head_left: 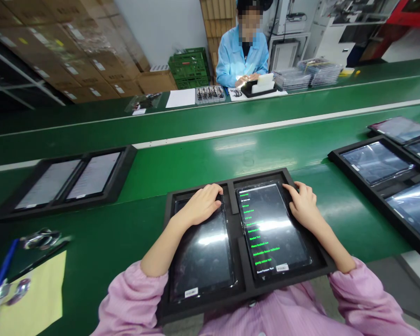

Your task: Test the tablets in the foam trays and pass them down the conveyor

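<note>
A black tray (322,267) is set at the near edge of a green conveyor belt (210,158), with its near rim overhanging the belt and lying against a pink smock (126,298). Two tablets are seated side by side in it: a dark-screened tablet (203,254) in the left bay and a lit tablet (275,228) showing a list of green text in the right bay. Each is laid flat, with its long axis running away from the body and slightly tilted. Open belt is left on both sides, with a neighbouring tray (371,163) near on the right and a second tray (66,184) well to the left. The left hand (199,205) is laid over the far edge of the dark-screened tablet, fingers pressed together. The right hand (301,205) is slightly spread over the far right corner of the lit tablet. Nothing is pinched by either hand.
</note>
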### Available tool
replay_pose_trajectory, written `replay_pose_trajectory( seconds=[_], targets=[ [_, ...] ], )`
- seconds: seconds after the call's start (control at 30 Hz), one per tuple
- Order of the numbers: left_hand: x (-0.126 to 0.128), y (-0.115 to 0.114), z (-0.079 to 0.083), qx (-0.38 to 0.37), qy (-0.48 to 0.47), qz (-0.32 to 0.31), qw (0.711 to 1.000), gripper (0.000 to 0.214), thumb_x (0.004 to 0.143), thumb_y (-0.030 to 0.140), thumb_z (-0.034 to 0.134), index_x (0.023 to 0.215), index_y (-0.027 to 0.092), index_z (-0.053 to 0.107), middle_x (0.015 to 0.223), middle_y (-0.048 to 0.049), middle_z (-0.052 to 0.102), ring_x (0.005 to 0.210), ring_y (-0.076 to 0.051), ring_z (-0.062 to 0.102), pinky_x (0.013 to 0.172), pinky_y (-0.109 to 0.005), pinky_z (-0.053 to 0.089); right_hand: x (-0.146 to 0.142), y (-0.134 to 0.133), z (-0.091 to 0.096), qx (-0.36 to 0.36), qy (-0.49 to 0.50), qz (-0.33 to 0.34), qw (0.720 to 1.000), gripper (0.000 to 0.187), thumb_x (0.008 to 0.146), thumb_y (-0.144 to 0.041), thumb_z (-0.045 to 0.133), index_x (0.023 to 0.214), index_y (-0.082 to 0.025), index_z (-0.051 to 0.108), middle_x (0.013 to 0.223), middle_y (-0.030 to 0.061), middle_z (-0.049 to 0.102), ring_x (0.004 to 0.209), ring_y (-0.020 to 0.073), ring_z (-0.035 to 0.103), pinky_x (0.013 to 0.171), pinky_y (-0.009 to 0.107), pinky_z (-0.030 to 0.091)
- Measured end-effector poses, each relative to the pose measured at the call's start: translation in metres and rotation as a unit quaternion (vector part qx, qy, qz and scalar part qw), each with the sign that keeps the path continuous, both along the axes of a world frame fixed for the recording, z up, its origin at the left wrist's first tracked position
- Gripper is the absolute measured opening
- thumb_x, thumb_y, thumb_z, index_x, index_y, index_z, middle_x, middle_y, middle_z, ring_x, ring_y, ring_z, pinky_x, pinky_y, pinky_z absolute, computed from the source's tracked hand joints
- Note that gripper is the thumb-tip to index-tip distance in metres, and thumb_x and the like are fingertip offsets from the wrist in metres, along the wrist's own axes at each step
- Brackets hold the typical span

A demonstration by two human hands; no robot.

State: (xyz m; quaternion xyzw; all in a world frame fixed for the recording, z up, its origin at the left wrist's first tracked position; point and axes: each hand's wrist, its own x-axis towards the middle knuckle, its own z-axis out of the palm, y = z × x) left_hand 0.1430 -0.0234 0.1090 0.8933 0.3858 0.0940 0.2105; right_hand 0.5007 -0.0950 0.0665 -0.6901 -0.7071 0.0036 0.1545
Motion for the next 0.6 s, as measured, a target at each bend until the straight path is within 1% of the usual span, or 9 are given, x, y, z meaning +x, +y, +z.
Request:
replay_pose_trajectory(
  seconds=[0.17,0.3,0.5,0.6],
  targets=[
    [0.005,-0.002,0.007,0.003,0.034,-0.020,0.999,0.039,0.102,0.047,0.025,0.107,0.023,0.055,0.117,-0.0097,0.055,0.107,-0.028,0.051,0.094,-0.049,0.044,-0.001,0.000,0.001,-0.009,-0.023,-0.004,1.000,0.061,0.079,-0.007,0.043,0.137,-0.020,0.056,0.131,0.0190,0.051,0.120,0.0349,0.046,0.095,0.053,0.047],
    [0.009,-0.003,0.013,0.009,0.064,-0.018,0.998,0.035,0.102,0.042,0.028,0.102,0.024,0.058,0.115,-0.0086,0.054,0.106,-0.028,0.051,0.093,-0.048,0.045,-0.001,0.000,0.000,0.000,-0.037,-0.005,0.999,0.060,0.079,-0.008,0.042,0.137,-0.020,0.056,0.129,0.0182,0.051,0.118,0.0335,0.047,0.094,0.051,0.047],
    [0.008,-0.004,0.013,0.015,0.067,-0.012,0.998,0.032,0.102,0.038,0.031,0.106,0.024,0.059,0.118,-0.0081,0.054,0.107,-0.027,0.051,0.095,-0.047,0.045,0.000,0.000,-0.002,0.013,-0.027,0.002,1.000,0.064,0.077,-0.010,0.045,0.139,-0.023,0.053,0.128,0.0177,0.051,0.117,0.0349,0.046,0.093,0.053,0.047],
    [0.007,-0.004,0.013,0.010,0.065,-0.012,0.998,0.032,0.102,0.038,0.031,0.107,0.025,0.060,0.118,-0.0075,0.054,0.108,-0.026,0.051,0.096,-0.046,0.045,-0.001,0.000,-0.001,0.007,-0.017,0.001,1.000,0.063,0.077,-0.010,0.045,0.138,-0.022,0.054,0.129,0.0183,0.051,0.118,0.0351,0.045,0.094,0.054,0.046]
  ],
)
